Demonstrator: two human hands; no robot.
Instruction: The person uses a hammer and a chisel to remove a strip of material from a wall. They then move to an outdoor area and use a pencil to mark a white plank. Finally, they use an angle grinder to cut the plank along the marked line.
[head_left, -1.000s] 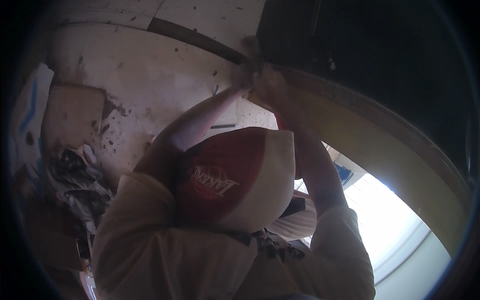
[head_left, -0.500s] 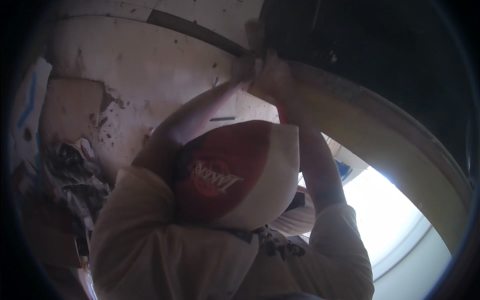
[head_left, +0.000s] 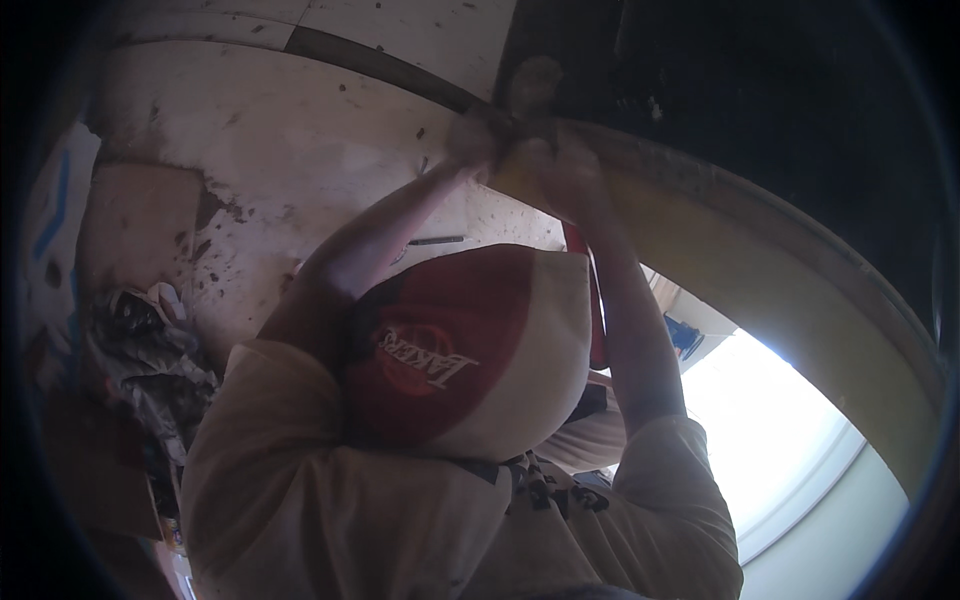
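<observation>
My left hand [head_left: 476, 140] and my right hand [head_left: 568, 168] are close together at the upper middle, by the near end of a long yellowish-brown edge [head_left: 690, 215] under a dark surface [head_left: 730, 90]. The left hand is dim and smeared, so its fingers cannot be read. Curled fingers show on the right hand, but what they hold is hidden. Just beyond both hands is a blurred, rounded brown thing [head_left: 535, 82] whose kind I cannot make out. Between my forearms bulges red and white cloth [head_left: 455, 360] with a printed emblem, apparently over a raised knee.
Pale, stained boarding [head_left: 300, 130] spreads over the left side, crossed by a dark strip [head_left: 375, 62]. A small dark rod [head_left: 436, 240] lies on it. Crumpled dark plastic [head_left: 150, 350] and a brown cardboard piece [head_left: 140, 215] are at far left. Bright light comes from the lower right.
The blurred brown thing beyond my hands has shifted slightly right and down. My right hand has moved a little right and down. More of a red strip shows beside my right forearm.
</observation>
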